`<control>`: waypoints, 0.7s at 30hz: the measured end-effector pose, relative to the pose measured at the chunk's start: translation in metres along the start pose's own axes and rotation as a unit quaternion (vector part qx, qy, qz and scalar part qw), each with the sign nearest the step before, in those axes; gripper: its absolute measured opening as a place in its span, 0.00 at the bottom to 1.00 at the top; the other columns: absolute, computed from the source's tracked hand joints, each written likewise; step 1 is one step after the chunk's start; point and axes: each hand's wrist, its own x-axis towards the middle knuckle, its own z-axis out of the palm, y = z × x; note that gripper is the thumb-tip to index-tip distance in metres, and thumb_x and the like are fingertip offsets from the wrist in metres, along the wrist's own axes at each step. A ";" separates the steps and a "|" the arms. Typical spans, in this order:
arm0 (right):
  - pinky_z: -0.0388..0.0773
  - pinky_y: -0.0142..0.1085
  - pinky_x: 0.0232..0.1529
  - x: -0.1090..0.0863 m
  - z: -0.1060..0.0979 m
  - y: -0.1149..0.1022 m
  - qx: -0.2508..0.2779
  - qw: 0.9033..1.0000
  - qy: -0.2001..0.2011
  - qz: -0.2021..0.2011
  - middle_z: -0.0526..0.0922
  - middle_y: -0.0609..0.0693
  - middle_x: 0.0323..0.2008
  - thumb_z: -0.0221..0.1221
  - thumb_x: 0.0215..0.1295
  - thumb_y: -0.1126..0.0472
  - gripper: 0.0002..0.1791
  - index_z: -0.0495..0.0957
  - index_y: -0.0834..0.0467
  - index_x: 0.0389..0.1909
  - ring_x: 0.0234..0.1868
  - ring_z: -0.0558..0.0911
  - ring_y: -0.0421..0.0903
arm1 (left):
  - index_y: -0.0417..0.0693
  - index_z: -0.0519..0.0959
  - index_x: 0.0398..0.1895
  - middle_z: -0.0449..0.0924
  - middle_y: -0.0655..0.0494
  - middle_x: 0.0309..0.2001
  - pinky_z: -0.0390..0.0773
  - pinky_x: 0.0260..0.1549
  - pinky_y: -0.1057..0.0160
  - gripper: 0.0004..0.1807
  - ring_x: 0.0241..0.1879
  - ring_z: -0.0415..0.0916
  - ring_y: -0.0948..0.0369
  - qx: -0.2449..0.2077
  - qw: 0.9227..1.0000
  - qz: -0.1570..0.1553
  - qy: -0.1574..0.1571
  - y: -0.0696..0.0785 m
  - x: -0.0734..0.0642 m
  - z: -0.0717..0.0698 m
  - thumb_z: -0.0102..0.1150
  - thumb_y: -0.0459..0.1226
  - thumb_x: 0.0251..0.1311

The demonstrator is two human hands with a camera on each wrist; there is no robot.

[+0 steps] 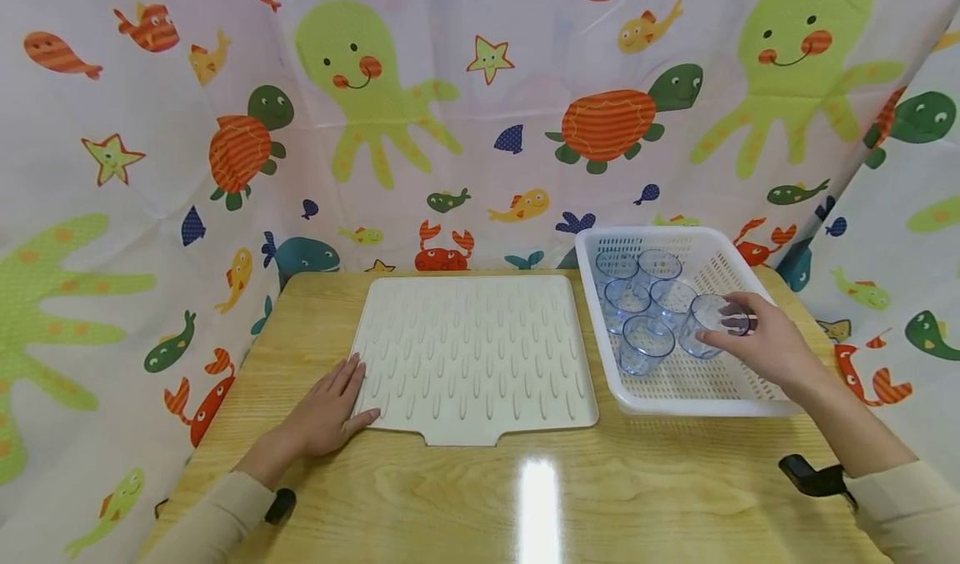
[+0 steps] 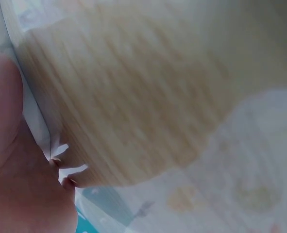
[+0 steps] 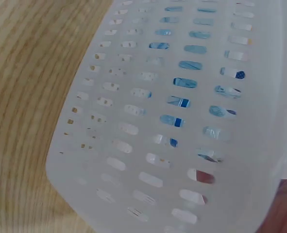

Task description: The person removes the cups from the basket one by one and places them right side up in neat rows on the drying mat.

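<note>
In the head view, my right hand reaches into a white plastic basket and grips a clear bluish glass near its rim, thumb on the near side. Several similar glasses stand upright to its left, among them a front one. My left hand lies flat at the left edge of a cream drainboard, fingertips at the board's side. The left wrist view shows part of that hand against the board's edge. The basket's slotted wall hides most of the right hand in the right wrist view.
The wooden table extends in front of the board and basket. A curtain printed with sea animals hangs behind and along both sides. Dark wrist-camera mounts stick out near both sleeves, one of them a black bracket at the right.
</note>
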 end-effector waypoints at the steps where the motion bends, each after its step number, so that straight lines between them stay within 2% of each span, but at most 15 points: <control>1: 0.76 0.64 0.54 0.000 0.000 -0.001 0.002 1.000 0.001 -0.001 0.67 0.75 0.65 0.65 0.69 0.44 0.50 0.52 0.71 0.77 0.59 0.72 0.71 | 0.32 0.49 0.80 0.41 0.36 0.82 0.48 0.74 0.36 0.51 0.80 0.39 0.39 0.000 1.000 0.001 -0.001 0.000 0.000 0.000 0.46 0.64 0.73; 3: 0.79 0.60 0.52 -0.001 -0.001 -0.003 0.002 1.000 0.006 -0.002 0.67 0.74 0.65 0.65 0.69 0.45 0.50 0.52 0.71 0.77 0.59 0.72 0.70 | 0.32 0.49 0.80 0.41 0.36 0.82 0.48 0.74 0.36 0.51 0.80 0.39 0.39 0.000 1.000 0.000 -0.004 -0.001 0.001 0.000 0.46 0.64 0.73; 6: 0.81 0.48 0.48 -0.001 -0.002 -0.006 0.003 1.000 0.010 -0.004 0.68 0.73 0.65 0.65 0.69 0.45 0.51 0.52 0.71 0.77 0.59 0.72 0.69 | 0.32 0.49 0.80 0.40 0.36 0.82 0.48 0.74 0.36 0.52 0.80 0.38 0.39 -0.001 1.000 0.001 -0.008 -0.001 0.001 0.000 0.46 0.64 0.73; 10: 0.76 0.30 0.42 -0.002 -0.002 -0.010 0.011 1.000 0.015 -0.008 0.68 0.73 0.65 0.66 0.69 0.46 0.50 0.52 0.71 0.77 0.60 0.72 0.69 | 0.32 0.48 0.80 0.39 0.36 0.82 0.48 0.74 0.37 0.52 0.80 0.38 0.39 0.001 1.000 0.002 -0.007 -0.003 0.001 0.001 0.44 0.65 0.73; 14: 0.70 0.19 0.37 -0.005 -0.002 -0.014 0.020 1.000 0.020 -0.009 0.68 0.73 0.65 0.66 0.69 0.47 0.50 0.52 0.71 0.77 0.60 0.72 0.70 | 0.33 0.48 0.81 0.39 0.37 0.82 0.48 0.74 0.37 0.52 0.80 0.38 0.39 0.000 1.000 0.003 -0.006 -0.004 0.001 0.002 0.44 0.65 0.73; 21: 0.68 0.15 0.36 -0.007 -0.001 -0.021 0.027 0.999 0.031 -0.017 0.68 0.73 0.64 0.66 0.69 0.48 0.49 0.53 0.70 0.77 0.59 0.73 0.70 | 0.32 0.48 0.81 0.39 0.37 0.82 0.47 0.74 0.36 0.51 0.80 0.38 0.39 -0.004 1.000 0.004 -0.009 -0.003 0.001 0.001 0.47 0.63 0.73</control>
